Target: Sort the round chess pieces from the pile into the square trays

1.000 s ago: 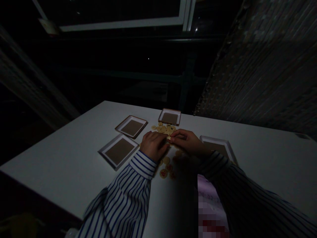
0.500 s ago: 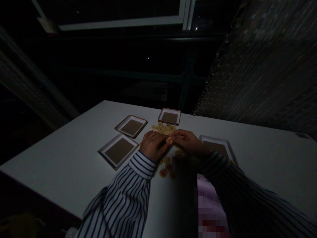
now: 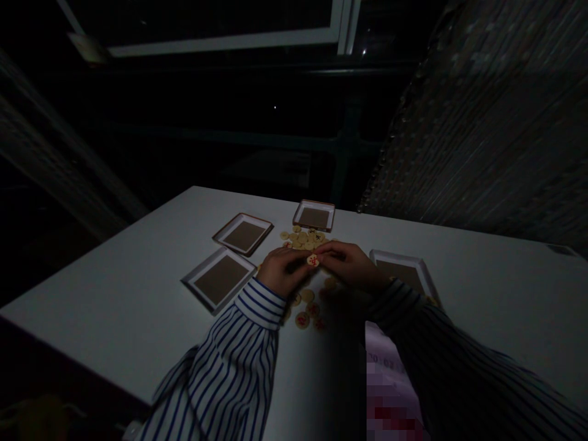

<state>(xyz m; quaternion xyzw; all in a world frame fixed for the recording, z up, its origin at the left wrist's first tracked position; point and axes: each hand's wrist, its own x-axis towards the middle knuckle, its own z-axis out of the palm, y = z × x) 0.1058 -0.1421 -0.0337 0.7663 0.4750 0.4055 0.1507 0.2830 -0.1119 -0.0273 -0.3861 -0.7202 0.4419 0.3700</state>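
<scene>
Between the hands (image 3: 279,269) (image 3: 353,264), a round red-marked disc (image 3: 313,260) faces the camera.

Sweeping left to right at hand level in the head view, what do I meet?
Near-left tray → left hand → red-marked round piece → right hand → right-side tray.

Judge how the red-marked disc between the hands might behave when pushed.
The disc is probably stiff, its face unbent in the right hand. Likely light, being so small. On edge, it might roll, given its round outline.
</scene>
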